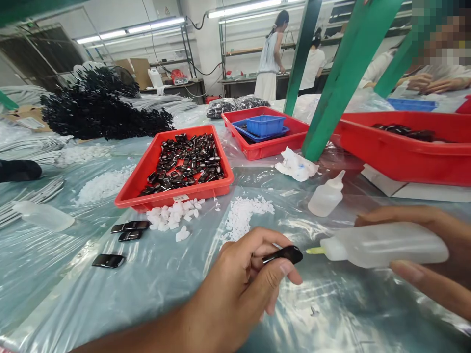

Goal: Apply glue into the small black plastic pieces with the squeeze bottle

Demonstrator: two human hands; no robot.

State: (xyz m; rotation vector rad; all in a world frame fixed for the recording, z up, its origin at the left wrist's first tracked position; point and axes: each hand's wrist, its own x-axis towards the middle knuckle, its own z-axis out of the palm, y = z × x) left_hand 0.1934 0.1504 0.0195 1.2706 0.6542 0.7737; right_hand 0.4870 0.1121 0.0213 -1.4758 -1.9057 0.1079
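Small black clip [284, 254]: light, stiff, glossy; pinched endwise by left hand [235, 289]. Squeeze bottle [382, 244]: soft-walled, gripped mid-body by right hand [434, 255].

Left hand [239, 284] low at centre, fingers pinched closed; right hand [434, 255] at the right edge, fingers wrapped.

Beside the red tray [147, 169] of black bits: white pellets [171, 215], small bottle [327, 196], crumpled cloth [296, 165], blue tub [265, 124] behind.
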